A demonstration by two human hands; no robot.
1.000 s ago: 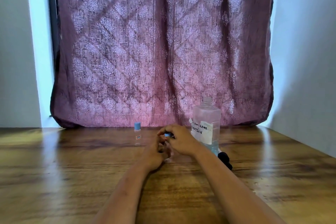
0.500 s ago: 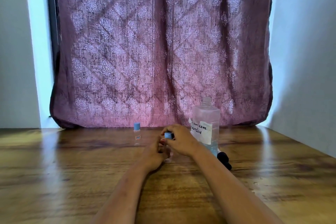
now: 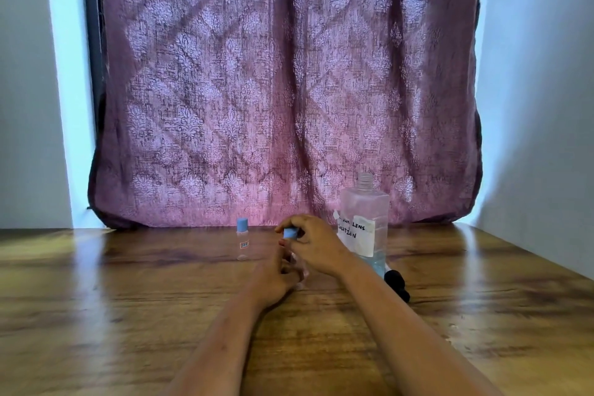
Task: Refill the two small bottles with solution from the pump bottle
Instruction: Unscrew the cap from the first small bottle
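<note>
Purple curtain hangs behind a wooden table. On the left, one small bottle stands alone, capped in blue. Next, the left hand is curled round a second small bottle, which is mostly hidden. Just above, the right hand pinches a blue cap, thumb and fingers close together. I cannot tell if the cap is on or off. One big bottle stands just behind, its top open. One black pump top lies beside it.
</note>
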